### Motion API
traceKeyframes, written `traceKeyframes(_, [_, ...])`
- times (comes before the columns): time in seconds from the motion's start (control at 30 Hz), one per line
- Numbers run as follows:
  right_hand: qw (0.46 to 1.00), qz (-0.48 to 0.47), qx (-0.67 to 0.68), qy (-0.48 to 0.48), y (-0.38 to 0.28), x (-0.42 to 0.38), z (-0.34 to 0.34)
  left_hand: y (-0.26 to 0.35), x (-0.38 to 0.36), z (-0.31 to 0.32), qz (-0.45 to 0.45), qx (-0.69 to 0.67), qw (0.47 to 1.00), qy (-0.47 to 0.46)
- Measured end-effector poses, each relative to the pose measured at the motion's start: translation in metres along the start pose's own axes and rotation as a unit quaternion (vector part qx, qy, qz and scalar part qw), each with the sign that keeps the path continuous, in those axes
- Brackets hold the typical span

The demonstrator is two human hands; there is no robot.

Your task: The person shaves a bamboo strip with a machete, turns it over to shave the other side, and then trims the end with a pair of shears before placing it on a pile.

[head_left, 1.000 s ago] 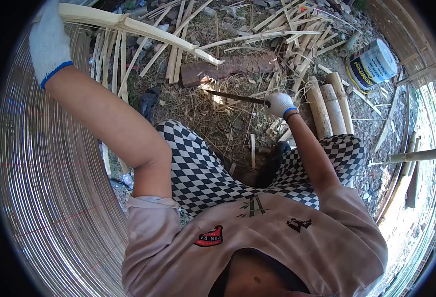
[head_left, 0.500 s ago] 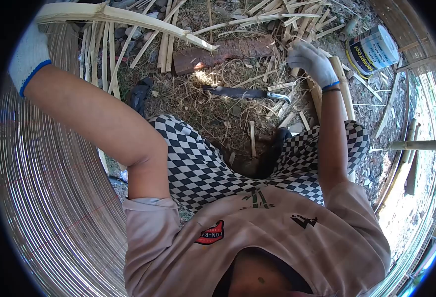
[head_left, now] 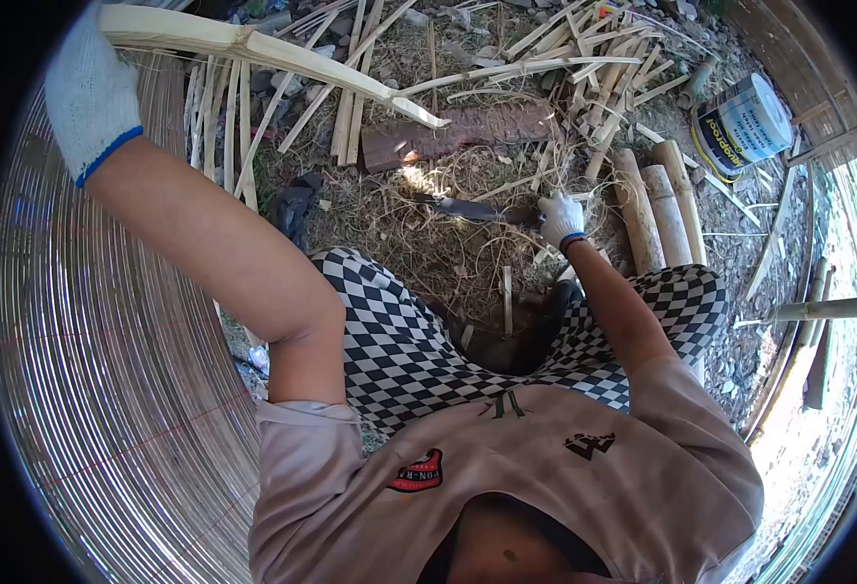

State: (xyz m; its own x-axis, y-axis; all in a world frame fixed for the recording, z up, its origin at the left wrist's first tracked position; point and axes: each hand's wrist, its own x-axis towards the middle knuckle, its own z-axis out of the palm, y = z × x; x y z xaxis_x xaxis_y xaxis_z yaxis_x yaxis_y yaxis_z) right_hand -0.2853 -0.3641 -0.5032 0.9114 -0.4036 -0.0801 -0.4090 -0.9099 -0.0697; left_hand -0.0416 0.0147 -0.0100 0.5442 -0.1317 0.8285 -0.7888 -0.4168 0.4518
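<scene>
My left hand (head_left: pixel 94 102), in a white knit glove with a blue cuff, is closed at the end of a long pale bamboo strip (head_left: pixel 302 64) at the upper left. The strip slants down to the right over the ground. My right hand (head_left: pixel 561 218), also gloved, is closed around the handle of a machete (head_left: pixel 472 209). Its dark blade lies on the dry shavings, pointing left. The handle is mostly hidden by the glove. Just beyond the blade lies a reddish-brown wooden board (head_left: pixel 458 136).
Several split bamboo strips (head_left: pixel 604 97) are heaped beyond the board. Thick bamboo lengths (head_left: pixel 664 209) lie right of my right hand, near a paint bucket (head_left: pixel 742 128). A curved wall of thin slats (head_left: pixel 107 341) stands left. My checkered trouser legs (head_left: pixel 399 331) flank the work area.
My right hand has moved down and left from near the bamboo lengths and closed on the machete's handle. The left hand still holds the strip; the whole view has shifted slightly.
</scene>
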Motion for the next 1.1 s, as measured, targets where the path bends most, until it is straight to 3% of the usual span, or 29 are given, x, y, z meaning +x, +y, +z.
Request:
traceKeyframes(0.1, [0.999, -0.045, -0.007, 0.030, -0.002, 0.001, 0.000, -0.020, 0.002, -0.007, 0.056, 0.319, 0.946, 0.030])
traceKeyframes(0.17, [0.999, -0.038, -0.001, -0.003, -0.006, 0.003, -0.005, -0.027, 0.002, -0.011, 0.085, 0.337, 0.938, 0.020])
traceKeyframes(0.2, [0.999, 0.002, 0.019, -0.026, -0.007, 0.003, -0.003, -0.023, -0.002, -0.011, 0.098, 0.251, 0.963, -0.002])
traceKeyframes(0.27, [0.999, -0.009, -0.003, -0.031, -0.009, 0.005, 0.000, -0.014, -0.005, -0.009, 0.123, 0.073, 0.989, -0.046])
traceKeyframes(0.3, [0.999, -0.014, -0.014, -0.032, -0.007, 0.008, 0.003, -0.003, -0.005, -0.006, 0.038, -0.059, 0.997, -0.017])
traceKeyframes(0.37, [0.998, -0.030, -0.034, -0.040, -0.009, 0.006, -0.001, 0.021, -0.007, 0.005, -0.129, -0.321, 0.938, 0.038])
traceKeyframes(0.4, [0.998, -0.035, -0.041, -0.042, -0.011, 0.003, -0.007, 0.025, -0.009, 0.008, -0.117, -0.277, 0.953, 0.044])
traceKeyframes(0.5, [0.993, -0.026, -0.092, -0.070, -0.017, 0.007, -0.015, 0.043, -0.017, 0.017, -0.056, -0.323, 0.939, 0.099])
traceKeyframes(0.57, [0.992, 0.006, -0.085, -0.093, -0.024, 0.017, -0.034, 0.020, -0.007, 0.013, -0.080, -0.354, 0.928, 0.090])
traceKeyframes(0.63, [0.999, 0.013, -0.032, 0.012, -0.030, 0.023, -0.056, 0.011, -0.007, 0.010, -0.063, -0.383, 0.920, 0.064])
traceKeyframes(0.77, [0.992, -0.008, -0.060, 0.114, -0.035, 0.034, -0.107, 0.015, -0.015, 0.008, -0.029, -0.394, 0.917, 0.056])
traceKeyframes(0.9, [0.989, -0.008, -0.042, 0.141, -0.042, 0.015, -0.180, 0.011, -0.016, 0.009, 0.002, -0.403, 0.914, 0.042])
traceKeyframes(0.97, [0.971, -0.036, -0.049, 0.232, -0.032, 0.010, -0.201, 0.013, -0.018, 0.007, 0.007, -0.416, 0.909, 0.037])
traceKeyframes(1.1, [0.968, 0.103, -0.059, 0.221, -0.024, -0.004, -0.224, 0.005, -0.008, 0.004, -0.108, -0.398, 0.910, 0.048])
